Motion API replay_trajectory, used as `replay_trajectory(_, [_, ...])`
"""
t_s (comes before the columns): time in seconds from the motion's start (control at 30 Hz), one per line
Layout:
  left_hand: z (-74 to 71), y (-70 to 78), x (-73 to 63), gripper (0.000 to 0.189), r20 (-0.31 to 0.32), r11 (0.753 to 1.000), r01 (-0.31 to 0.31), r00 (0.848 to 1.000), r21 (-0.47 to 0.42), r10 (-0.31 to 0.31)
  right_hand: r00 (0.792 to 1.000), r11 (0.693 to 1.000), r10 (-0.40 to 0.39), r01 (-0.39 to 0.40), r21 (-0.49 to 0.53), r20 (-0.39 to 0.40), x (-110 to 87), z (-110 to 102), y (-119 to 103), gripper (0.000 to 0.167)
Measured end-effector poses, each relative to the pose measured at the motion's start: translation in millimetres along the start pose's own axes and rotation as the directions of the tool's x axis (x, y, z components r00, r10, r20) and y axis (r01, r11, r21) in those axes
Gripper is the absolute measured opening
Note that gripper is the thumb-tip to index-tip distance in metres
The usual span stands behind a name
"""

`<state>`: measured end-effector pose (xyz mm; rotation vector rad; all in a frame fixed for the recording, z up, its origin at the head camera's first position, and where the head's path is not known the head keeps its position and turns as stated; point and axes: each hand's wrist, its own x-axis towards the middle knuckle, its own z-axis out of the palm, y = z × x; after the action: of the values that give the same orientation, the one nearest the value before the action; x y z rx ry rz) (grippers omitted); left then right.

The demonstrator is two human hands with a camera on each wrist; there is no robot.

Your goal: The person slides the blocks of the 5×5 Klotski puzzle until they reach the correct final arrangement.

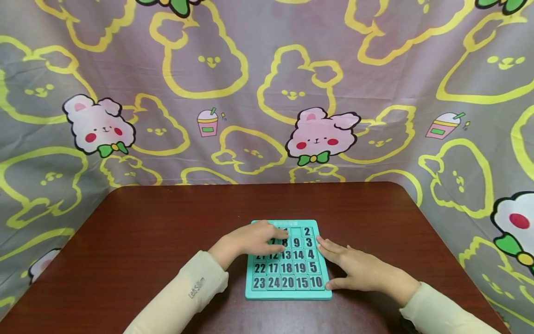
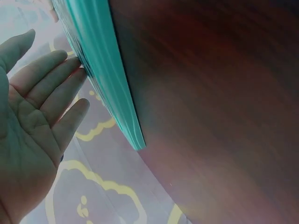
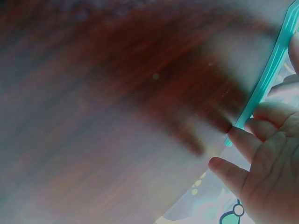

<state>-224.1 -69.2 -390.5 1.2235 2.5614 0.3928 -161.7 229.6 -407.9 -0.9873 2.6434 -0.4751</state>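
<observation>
Reddish-brown table [image 1: 167, 241] before rabbit-print cloth [image 1: 250, 28]; on it lies a turquoise number sliding puzzle [image 1: 288, 267]. Left hand [image 1: 255, 237] over its upper left, fingers loosely spread; right hand [image 1: 360, 269] touching its right side, fingers spread.

Patterned cloth [image 1: 258, 37] wraps the back and both sides, grey shading to mauve, yellow animal outlines [image 1: 167, 65] everywhere, white rabbits [image 1: 102, 123] and pink cups [image 1: 207, 125] popping between! Below, a dark red-brown table [image 1: 167, 222], far corners rounded, catches pale sheen up front.
</observation>
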Motion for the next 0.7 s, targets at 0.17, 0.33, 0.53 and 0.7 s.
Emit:
replay_trajectory(0.17, [-1.4,-2.4,-4.9,0.043,-0.01,1.0,0.019,1.0,-0.008,-0.019,1.0,1.0,0.002,-0.002,-0.003,0.001,0.4,0.1,0.6,0.093])
replay_trajectory(0.33, [-1.4,-1.1,-2.1,0.045,-0.011,1.0,0.008,1.0,-0.006,-0.008,1.0,1.0,0.006,-0.006,0.003,0.008,0.4,0.3,0.5,0.093])
replay_trajectory(0.53, [-3.9,6.0,9.2,0.045,-0.013,0.999,-0.036,0.999,0.006,0.036,1.0,1.0,0.002,-0.002,0.008,0.011,0.2,-0.2,0.6,0.093])
replay_trajectory(0.7, [-7.3,10.6,23.2,0.044,0.007,0.994,-0.095,0.995,0.047,0.095,1.0,1.0,-0.001,0.001,0.009,0.009,0.6,-0.3,1.3,0.093])
